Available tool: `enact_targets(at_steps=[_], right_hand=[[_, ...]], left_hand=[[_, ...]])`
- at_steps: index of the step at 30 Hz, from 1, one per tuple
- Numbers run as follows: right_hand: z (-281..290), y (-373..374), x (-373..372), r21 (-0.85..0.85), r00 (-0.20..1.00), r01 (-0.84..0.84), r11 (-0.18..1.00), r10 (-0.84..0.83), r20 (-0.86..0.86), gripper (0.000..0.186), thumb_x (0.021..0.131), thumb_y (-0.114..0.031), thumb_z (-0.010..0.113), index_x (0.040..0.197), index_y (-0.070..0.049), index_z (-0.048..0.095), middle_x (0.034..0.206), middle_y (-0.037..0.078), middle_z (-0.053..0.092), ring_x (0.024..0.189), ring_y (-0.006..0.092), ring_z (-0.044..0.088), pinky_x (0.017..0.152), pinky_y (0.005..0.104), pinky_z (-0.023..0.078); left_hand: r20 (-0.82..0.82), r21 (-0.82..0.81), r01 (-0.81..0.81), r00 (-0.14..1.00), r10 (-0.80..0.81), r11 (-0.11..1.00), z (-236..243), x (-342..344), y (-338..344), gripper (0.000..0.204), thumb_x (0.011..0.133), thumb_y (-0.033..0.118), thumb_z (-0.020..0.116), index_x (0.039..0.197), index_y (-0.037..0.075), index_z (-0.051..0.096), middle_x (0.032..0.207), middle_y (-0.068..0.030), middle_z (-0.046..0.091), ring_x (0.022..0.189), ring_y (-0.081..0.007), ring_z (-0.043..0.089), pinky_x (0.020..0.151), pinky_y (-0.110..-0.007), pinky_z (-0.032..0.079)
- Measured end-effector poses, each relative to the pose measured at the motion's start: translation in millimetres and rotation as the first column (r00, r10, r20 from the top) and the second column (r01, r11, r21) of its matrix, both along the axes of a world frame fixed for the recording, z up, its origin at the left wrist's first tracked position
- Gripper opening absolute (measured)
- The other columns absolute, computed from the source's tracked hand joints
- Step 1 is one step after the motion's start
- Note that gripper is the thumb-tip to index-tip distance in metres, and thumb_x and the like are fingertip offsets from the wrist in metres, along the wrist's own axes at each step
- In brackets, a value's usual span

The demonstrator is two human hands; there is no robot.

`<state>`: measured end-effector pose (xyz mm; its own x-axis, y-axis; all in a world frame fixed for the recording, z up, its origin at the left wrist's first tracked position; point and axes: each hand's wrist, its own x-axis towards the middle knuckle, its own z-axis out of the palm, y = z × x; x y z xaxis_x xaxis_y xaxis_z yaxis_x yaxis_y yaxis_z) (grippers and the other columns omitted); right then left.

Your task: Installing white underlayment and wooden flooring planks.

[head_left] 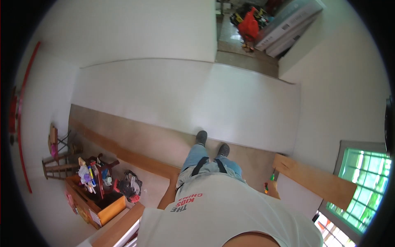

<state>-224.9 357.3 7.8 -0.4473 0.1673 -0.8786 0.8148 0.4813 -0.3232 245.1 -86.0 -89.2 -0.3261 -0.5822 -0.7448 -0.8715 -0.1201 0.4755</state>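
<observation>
I am looking down my white T-shirt [222, 197] and jeans [193, 160] to my dark shoes [201, 136]. My left hand [174, 176] hangs by my left hip beside the end of a long wooden strip [144, 163]; I cannot make out its fingers or any grip. My right hand [273, 189], partly hidden by my body, is closed on a small multicoloured object [266, 187], too small to name, near a wooden board [312, 179] at the right.
A white raised surface [185, 99] spans ahead. A doorway beyond shows a red bag [249, 26] and long boxes [288, 26]. At left stand a wooden chair [55, 166], clutter and an open cabinet [113, 206]. A barred window [360, 177] is at right.
</observation>
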Motion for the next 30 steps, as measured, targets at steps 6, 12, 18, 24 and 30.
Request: enact_targets(at_steps=[6,12,18,24,30], right_hand=[[13.2,-18.2,-41.4,-0.111,0.995,0.022,0.994,-0.032,-0.089,0.015,0.084,-0.013,0.056,0.073,-0.002,0.059,0.06,0.008,0.058,0.044,0.016,0.053,0.039,0.0297,0.041],[56.2,-83.1,-64.5,-0.229,0.957,-0.112,0.967,0.043,-0.287,0.015,0.083,-0.014,0.057,0.083,0.0,0.058,0.067,0.008,0.061,0.048,0.0147,0.055,0.043,0.028,0.044],[50.7,-81.7,-24.3,-0.292,0.956,-0.086,0.953,-0.003,-0.292,0.015,0.079,-0.013,0.058,0.07,-0.001,0.059,0.058,0.006,0.057,0.045,0.0137,0.051,0.043,0.0272,0.04],[61.4,-82.7,33.1,0.017,0.93,-0.308,0.951,0.304,-0.205,0.022,0.086,-0.022,0.058,0.074,-0.005,0.059,0.061,0.007,0.058,0.048,0.0141,0.053,0.042,0.0273,0.041],[63.1,-101.8,-1.4,-0.002,0.859,-0.488,0.873,0.48,-0.177,0.019,0.087,-0.021,0.059,0.079,-0.003,0.058,0.066,0.008,0.06,0.05,0.0145,0.054,0.043,0.0274,0.042]], left_hand=[[0.092,-0.065,-0.188,0.977,0.193,0.98,70.2,-52.5,13.9,0.036,0.088,0.023,0.053,0.108,-0.003,0.067,0.1,-0.0224,0.069,0.092,-0.0309,0.065,0.082,-0.039,0.049],[-0.025,-0.025,0.063,0.998,-0.063,0.998,65.1,-99.3,-38.9,0.031,0.083,0.02,0.058,0.102,-0.003,0.067,0.099,-0.0234,0.068,0.096,-0.033,0.066,0.086,-0.04,0.049],[0.15,-0.065,0.416,0.903,-0.403,0.907,86.9,-139.5,-76.5,0.03,0.08,0.021,0.062,0.101,0.001,0.069,0.103,-0.0241,0.067,0.098,-0.0383,0.064,0.086,-0.042,0.05],[0.074,-0.282,0.455,0.888,-0.453,0.845,36.1,-146.5,-114.5,0.026,0.079,0.019,0.059,0.095,0.003,0.072,0.096,-0.0166,0.069,0.086,-0.0342,0.065,0.078,-0.04,0.052],[-0.285,-0.009,-0.273,0.923,0.259,0.962,94.7,-206.7,-117.4,0.026,0.084,0.021,0.058,0.095,-0.002,0.066,0.081,-0.0142,0.067,0.072,-0.0235,0.064,0.066,-0.033,0.051]])
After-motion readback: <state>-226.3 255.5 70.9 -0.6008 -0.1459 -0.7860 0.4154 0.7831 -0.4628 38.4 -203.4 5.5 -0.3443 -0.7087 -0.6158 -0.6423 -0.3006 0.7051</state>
